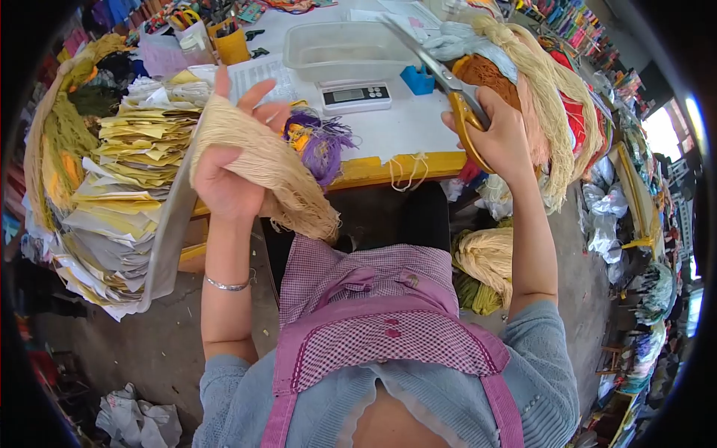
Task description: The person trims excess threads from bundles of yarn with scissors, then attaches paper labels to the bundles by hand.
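Observation:
A thick hank of cream yarn [261, 153] lies across the palm of my left hand [231, 183]. My thumb presses over it, the fingertips stick up behind, and its loose end hangs towards my lap. In my right hand [499, 134] is a large pair of scissors [464, 112] with yellow handles. The blades point up and to the left over the table, apart from the yarn. Purple and orange yarn [323, 145] lies at the table edge just beyond the cream hank.
A digital scale [355, 97] stands before a clear plastic tub [343, 48]. Left is a bin [170, 216] packed with papers; right are piled yarn hanks [549, 97]. A blue holder [417, 81] and a yellow cup [230, 45] are on the table. More cream yarn [485, 257] sits below.

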The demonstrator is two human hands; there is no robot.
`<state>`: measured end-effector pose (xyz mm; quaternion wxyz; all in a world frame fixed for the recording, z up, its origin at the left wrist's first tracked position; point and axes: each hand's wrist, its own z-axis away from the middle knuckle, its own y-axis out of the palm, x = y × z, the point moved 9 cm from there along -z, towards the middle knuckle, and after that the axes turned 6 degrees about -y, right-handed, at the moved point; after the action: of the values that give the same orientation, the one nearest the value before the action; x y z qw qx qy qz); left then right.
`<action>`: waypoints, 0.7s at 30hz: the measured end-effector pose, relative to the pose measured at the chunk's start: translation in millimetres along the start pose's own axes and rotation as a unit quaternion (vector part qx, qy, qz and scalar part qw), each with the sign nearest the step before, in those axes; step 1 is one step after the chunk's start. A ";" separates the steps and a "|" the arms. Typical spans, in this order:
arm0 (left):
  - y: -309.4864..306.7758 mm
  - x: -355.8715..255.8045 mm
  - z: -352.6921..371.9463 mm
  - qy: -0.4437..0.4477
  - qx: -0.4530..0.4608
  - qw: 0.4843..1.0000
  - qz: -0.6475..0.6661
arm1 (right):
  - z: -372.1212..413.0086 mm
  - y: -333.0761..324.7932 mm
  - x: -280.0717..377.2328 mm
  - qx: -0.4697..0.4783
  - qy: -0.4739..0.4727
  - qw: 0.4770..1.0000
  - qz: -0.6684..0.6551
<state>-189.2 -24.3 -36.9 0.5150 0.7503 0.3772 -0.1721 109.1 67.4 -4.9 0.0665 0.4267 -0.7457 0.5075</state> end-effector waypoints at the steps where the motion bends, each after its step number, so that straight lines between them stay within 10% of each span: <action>1: 2.8 2.5 -2.7 -0.001 0.039 0.999 -0.029 | -3.0 6.9 -8.6 0.037 0.026 0.998 0.045; 5: 32.7 26.0 -7.0 0.054 0.001 0.838 -0.544 | 4.6 65.5 19.5 0.117 -0.070 0.896 -0.422; 7: 74.7 40.9 -6.4 0.107 0.077 0.678 -0.723 | 18.5 93.3 51.2 0.165 -0.145 0.851 -0.476; 9: 100.0 58.9 -1.6 0.156 0.110 0.631 -0.752 | 41.2 114.6 39.8 0.184 -0.082 0.922 -0.329; 12: 105.9 63.2 -5.0 0.151 0.120 0.647 -0.738 | 41.1 148.9 8.9 0.065 0.248 0.635 -0.729; 16: 69.9 104.0 2.1 0.123 0.153 0.616 -0.763 | 14.5 50.8 29.5 0.014 0.060 0.835 -0.547; 21: 48.4 132.3 23.2 0.121 0.140 0.625 -0.759 | 8.5 -32.4 -6.4 -0.168 0.019 0.824 -0.541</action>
<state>-63.3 -2.8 -100.8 0.0404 0.2755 0.8429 -0.4604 138.8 60.2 10.3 0.4151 0.7340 -0.4677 0.2648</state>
